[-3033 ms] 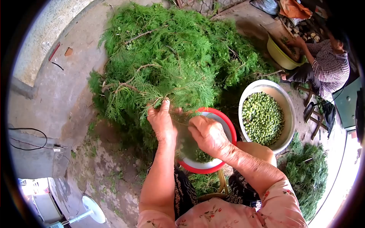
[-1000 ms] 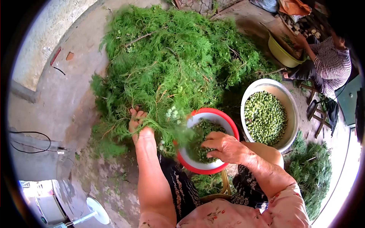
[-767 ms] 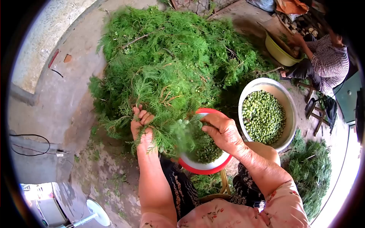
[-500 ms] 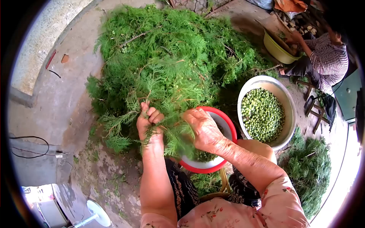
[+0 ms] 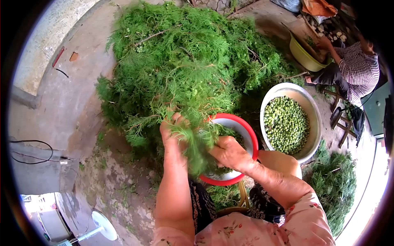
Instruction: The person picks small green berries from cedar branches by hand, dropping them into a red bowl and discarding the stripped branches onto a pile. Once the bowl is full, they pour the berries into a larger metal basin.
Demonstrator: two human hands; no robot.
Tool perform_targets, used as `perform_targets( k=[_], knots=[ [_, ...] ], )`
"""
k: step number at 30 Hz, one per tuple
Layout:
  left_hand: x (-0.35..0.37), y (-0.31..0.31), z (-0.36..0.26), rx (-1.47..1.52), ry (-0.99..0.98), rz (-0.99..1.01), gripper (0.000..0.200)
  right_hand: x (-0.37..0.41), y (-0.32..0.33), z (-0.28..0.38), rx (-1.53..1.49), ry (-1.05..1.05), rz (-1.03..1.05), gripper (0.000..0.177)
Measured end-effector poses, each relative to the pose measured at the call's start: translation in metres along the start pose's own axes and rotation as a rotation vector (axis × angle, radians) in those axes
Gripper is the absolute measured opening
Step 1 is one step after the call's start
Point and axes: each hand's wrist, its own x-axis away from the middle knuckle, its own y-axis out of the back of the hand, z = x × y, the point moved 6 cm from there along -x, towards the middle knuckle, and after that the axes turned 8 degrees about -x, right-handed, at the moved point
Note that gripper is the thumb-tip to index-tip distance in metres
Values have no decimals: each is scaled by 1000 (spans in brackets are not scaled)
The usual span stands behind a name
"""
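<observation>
A leafy green branch (image 5: 193, 102) is held in my left hand (image 5: 172, 127), its fingers curled round the stem and partly hidden by leaves. My right hand (image 5: 230, 153) is bent over the red-rimmed basin (image 5: 253, 139), at the near side of the foliage. Its fingers are closed, but leaves hide what they hold. Some green bits lie inside that basin. To its right stands a metal basin (image 5: 315, 123) with many round green fruits (image 5: 285, 125).
A large heap of green branches (image 5: 164, 45) spreads ahead. More foliage (image 5: 334, 184) lies at the lower right. At the upper right a person (image 5: 357, 69) sits by a yellow-green basin (image 5: 305, 55). A white fan (image 5: 104, 225) stands lower left.
My left hand has moved right and the branch with it. My right hand has shifted right and slightly down. The whole view has shifted a little to the right.
</observation>
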Motion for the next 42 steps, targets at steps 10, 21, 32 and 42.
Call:
perform_targets(
  k=[10, 21, 32, 42],
  knots=[
    [-10, 13, -10, 418, -37, 44, 16, 36, 19, -8, 136, 120, 11, 16],
    [-1, 8, -13, 266, -76, -270, 23, 14, 16, -4, 256, 363, -217, 22],
    [37, -37, 17, 68, 41, -7, 14, -7, 34, 42, 680, 394, -609, 58],
    [51, -36, 26, -536, 175, 61, 18, -20, 65, -1, 128, 8, -441, 12]
  ],
)
